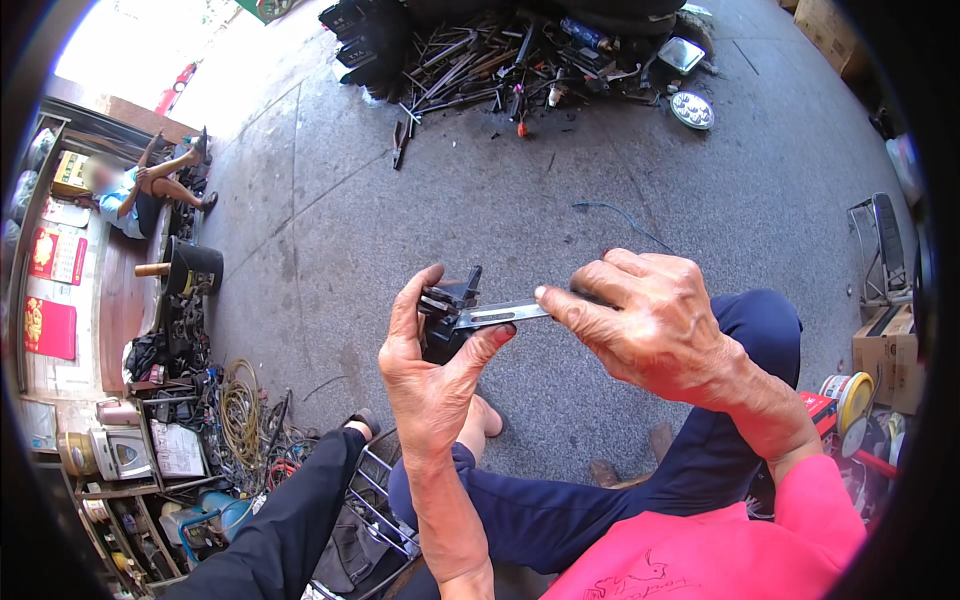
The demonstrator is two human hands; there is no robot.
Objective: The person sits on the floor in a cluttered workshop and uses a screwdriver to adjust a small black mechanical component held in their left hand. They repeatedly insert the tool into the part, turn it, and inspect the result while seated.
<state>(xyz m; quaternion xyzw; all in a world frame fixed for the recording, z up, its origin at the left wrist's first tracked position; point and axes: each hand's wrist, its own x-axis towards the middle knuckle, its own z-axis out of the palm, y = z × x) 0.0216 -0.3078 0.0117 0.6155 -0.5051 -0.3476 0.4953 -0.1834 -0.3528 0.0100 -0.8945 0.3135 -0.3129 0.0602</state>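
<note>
Near the middle, my left hand [430, 370] grips a small black part [440, 330] between raised fingers and thumb, with a dark prong sticking up from it. A flat silver metal strip [496, 312] with a long slot runs from that part toward my right hand [630, 320]. My right hand's fingers are curled, with a fingertip on the strip's right end; something dark lies partly hidden behind these fingers, too covered to name.
A heap of metal tools [480, 70] lies on the concrete floor ahead. At left, a seated person [135, 200] is by a black bucket [195, 267] and coiled cables [240, 410]. Another dark-trousered leg [300, 510] is at lower left. Cardboard boxes [890, 370] and tubs stand at right.
</note>
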